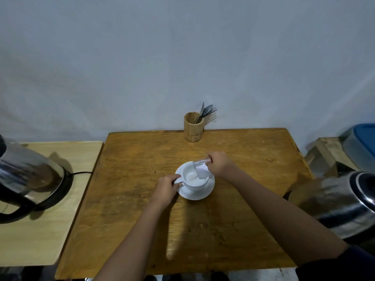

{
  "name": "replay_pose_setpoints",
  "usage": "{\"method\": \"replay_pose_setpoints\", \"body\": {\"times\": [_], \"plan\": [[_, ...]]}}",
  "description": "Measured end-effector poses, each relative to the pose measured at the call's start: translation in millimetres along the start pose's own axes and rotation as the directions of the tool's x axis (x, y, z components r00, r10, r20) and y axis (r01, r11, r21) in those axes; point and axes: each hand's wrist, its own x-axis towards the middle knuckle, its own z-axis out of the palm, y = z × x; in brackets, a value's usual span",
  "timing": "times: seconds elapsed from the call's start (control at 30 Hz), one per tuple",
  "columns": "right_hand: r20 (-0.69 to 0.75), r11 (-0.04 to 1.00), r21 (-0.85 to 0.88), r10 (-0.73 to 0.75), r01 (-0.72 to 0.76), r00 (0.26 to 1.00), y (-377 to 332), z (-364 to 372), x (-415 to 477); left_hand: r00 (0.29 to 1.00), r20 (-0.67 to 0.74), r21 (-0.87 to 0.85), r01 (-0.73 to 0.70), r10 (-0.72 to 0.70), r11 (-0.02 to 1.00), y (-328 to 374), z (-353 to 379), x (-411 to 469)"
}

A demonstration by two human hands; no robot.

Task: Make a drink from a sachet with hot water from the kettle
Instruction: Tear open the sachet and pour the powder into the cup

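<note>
A white cup [192, 184] stands on a white saucer [205, 192] in the middle of the brown wooden table [142, 159]. My left hand [165, 188] grips the cup's handle on its left side. My right hand [220, 164] holds a white sachet [199, 169] tilted over the cup's right rim. Pale powder lies inside the cup. A steel electric kettle [26, 175] sits on its black base on the lighter side table at the far left.
A wooden holder [193, 127] with a spoon, fork and knife stands at the table's back edge. A second steel kettle [341, 203] is at the right edge. A blue-lidded container [361, 142] and wooden blocks lie at the far right.
</note>
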Motion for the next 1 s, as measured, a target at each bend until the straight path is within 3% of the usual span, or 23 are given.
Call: {"method": "replay_pose_setpoints", "body": {"times": [0.13,0.27,0.37,0.6,1.0], "plan": [[0.097,0.972,-0.215,-0.075,0.094,0.992,-20.6,-2.5,3.3,1.0,0.018,0.007,-0.002,0.002,1.0,0.4,-1.0,0.9],[0.168,0.848,-0.469,-0.188,0.246,0.968,-35.7,-2.9,0.9,0.999,0.032,-0.005,0.027,-0.027,1.0,-1.0,-0.7,1.9],[0.215,0.78,-0.547,-0.22,0.304,0.951,-39.3,0.8,-1.4,0.998,0.039,-0.001,0.048,-0.048,0.999,-3.1,0.1,2.7],[0.311,0.756,-0.557,-0.196,0.345,0.93,-42.8,-4.0,-6.9,0.998,0.029,0.008,0.056,-0.056,0.998,-4.4,2.3,4.0],[0.189,0.845,-0.491,-0.131,0.21,0.973,-43.1,9.9,0.6,0.998,0.05,-0.016,0.042,-0.042,0.999,-6.0,1.6,2.6]]}}
